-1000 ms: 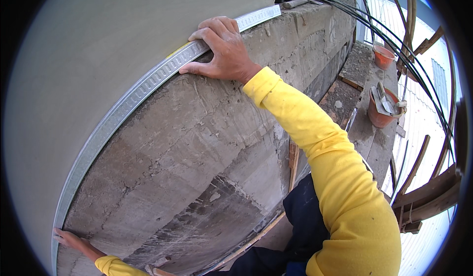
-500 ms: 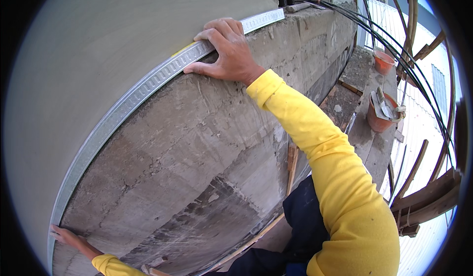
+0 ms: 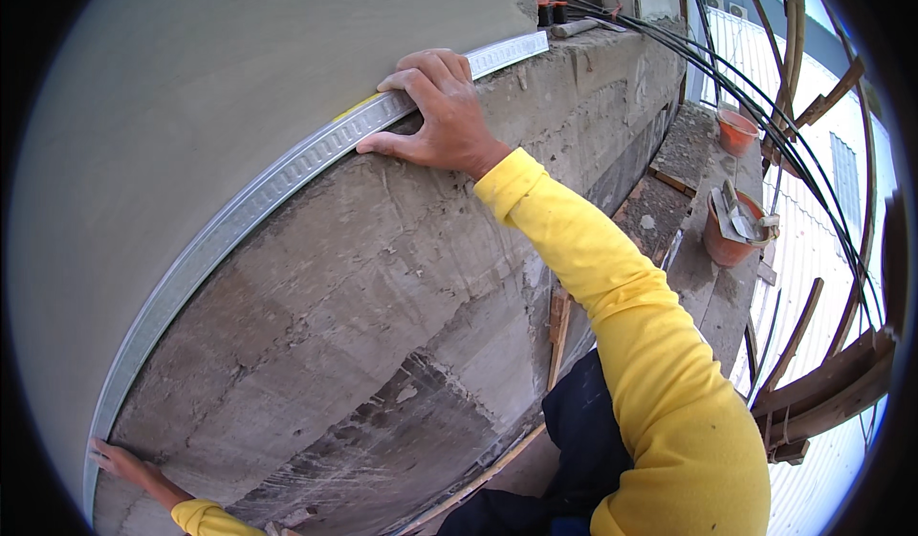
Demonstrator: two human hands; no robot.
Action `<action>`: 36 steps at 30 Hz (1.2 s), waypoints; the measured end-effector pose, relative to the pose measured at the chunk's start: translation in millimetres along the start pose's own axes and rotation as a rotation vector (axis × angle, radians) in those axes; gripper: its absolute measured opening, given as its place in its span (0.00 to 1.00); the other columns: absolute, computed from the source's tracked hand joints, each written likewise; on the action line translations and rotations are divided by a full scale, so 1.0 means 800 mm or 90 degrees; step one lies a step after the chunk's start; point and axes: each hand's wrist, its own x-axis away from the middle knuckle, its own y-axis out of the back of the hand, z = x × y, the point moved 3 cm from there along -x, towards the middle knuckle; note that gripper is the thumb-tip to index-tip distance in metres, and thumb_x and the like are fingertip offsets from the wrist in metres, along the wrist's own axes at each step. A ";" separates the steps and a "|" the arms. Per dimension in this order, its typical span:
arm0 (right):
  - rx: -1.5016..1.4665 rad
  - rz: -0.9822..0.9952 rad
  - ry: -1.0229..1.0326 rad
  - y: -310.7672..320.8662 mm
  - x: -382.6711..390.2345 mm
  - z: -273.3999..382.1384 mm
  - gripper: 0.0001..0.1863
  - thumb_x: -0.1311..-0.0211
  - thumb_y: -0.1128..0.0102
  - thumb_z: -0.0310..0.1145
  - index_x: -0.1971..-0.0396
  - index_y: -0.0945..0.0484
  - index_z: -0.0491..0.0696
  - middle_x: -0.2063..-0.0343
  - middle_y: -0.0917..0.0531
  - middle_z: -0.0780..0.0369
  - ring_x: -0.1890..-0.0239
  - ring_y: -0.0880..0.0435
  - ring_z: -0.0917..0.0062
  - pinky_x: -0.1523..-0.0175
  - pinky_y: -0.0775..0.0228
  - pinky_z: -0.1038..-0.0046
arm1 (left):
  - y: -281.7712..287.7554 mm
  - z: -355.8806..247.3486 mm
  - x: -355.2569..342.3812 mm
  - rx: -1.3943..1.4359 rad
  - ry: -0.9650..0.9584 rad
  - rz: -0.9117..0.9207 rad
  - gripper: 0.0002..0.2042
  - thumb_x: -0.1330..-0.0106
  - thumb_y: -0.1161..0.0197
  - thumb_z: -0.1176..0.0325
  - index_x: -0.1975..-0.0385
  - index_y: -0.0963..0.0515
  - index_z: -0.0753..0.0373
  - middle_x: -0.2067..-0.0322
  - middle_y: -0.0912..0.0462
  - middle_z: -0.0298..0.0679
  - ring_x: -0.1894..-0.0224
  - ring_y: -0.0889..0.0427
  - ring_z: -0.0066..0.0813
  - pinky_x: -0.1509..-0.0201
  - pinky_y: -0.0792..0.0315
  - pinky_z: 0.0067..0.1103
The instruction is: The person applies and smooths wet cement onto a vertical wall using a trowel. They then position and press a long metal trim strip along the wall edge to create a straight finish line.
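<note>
A long silvery metal profile with a row of embossed slots lies along the line where the smooth grey plastered wall meets the rough concrete. My right hand grips it toward its far end, fingers over the upper edge and thumb on the lower one. A bit of yellow shows along the upper edge beside those fingers. At the lower left, my left hand holds the near end of the same profile, its fingertips partly hidden behind the metal.
A hammer rests on the concrete ledge at the top. To the right, an orange bucket with trowels stands on planks, with another orange bucket farther off. Black cables and wooden poles run down the right side.
The view has shifted slightly, so the ledge and the profile's far end sit a little lower. Both hands keep their places on the profile.
</note>
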 end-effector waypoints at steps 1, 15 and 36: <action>0.000 0.000 0.000 0.000 0.000 0.000 0.36 0.55 0.21 0.67 0.60 0.17 0.50 0.57 0.20 0.61 0.46 0.24 0.64 0.38 0.36 0.58 | 0.001 -0.003 0.002 0.002 -0.004 0.001 0.41 0.21 0.47 0.43 0.24 0.42 0.75 0.24 0.39 0.59 0.23 0.38 0.51 0.20 0.46 0.34; -0.097 0.069 -0.042 -0.002 -0.003 -0.012 0.18 0.32 0.40 0.48 0.56 0.16 0.49 0.53 0.20 0.57 0.45 0.26 0.61 0.37 0.38 0.57 | 0.012 -0.031 0.006 0.036 0.010 0.013 0.42 0.21 0.47 0.42 0.22 0.46 0.73 0.21 0.44 0.55 0.20 0.43 0.48 0.18 0.51 0.34; -0.031 0.121 -0.010 0.006 -0.004 -0.003 0.25 0.41 0.23 0.47 0.49 0.18 0.49 0.50 0.21 0.57 0.45 0.25 0.60 0.40 0.29 0.60 | 0.004 -0.061 0.044 0.081 0.069 0.007 0.41 0.21 0.48 0.44 0.22 0.47 0.73 0.20 0.49 0.56 0.18 0.49 0.49 0.17 0.53 0.35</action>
